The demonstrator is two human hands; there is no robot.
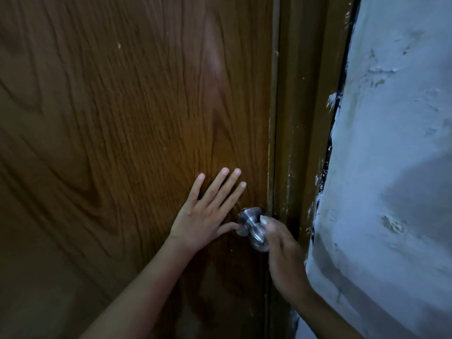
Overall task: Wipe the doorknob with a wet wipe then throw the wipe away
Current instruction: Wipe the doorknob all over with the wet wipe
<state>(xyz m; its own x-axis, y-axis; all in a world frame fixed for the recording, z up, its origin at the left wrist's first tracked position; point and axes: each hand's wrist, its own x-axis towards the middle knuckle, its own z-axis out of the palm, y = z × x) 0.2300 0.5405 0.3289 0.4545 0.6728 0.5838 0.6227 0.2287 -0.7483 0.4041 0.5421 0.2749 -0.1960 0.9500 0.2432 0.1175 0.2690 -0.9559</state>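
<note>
The left hand (pixel 205 211) lies flat and wide against the wooden door (pixel 122 118), fingers straight and slightly spread, pointing up and to the right; its thumb reaches across to the round base plate of the doorknob (pixel 252 228) and touches its left edge. The right hand (pixel 281 245) comes in from the lower right with its fingers curled around the right side of the doorknob, gripping it. A pale patch shows at the fingertips (pixel 265 220) where they meet the metal; whether that is a wet wipe or only a fingernail and glare is hard to make out in the dim light.

The doorknob is brushed silver metal, set near the right edge of the door, just beside the brown door frame (pixel 300 118). Its right half is hidden behind the right hand. Right of the frame stands a rough, whitish wall (pixel 396 143) with flaked paint along the seam. Both forearms are cut off by the bottom edge of the view.
</note>
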